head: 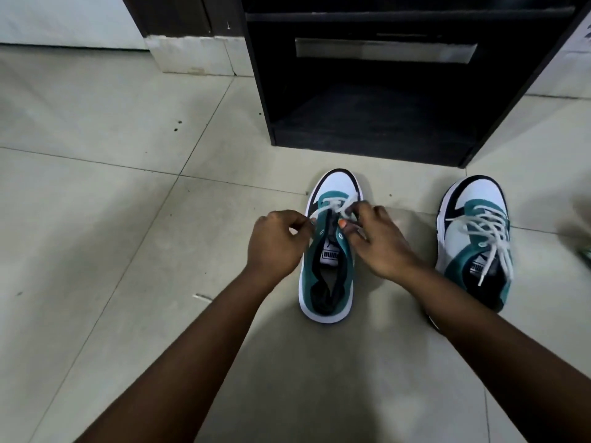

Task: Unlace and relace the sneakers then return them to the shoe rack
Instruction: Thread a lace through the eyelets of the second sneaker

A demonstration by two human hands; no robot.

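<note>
Tiled floor (pixel 128 219): both hands (pixel 275 241) (pixel 377 241) pinch white lace (pixel 332 204) on PUMA-tongued sneaker (pixel 329 273).

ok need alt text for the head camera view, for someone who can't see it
Two hands, left hand and right hand, pinch the white lace of a teal and white sneaker on a tiled floor. A second, laced sneaker sits to its right, before a dark shoe rack.
</note>
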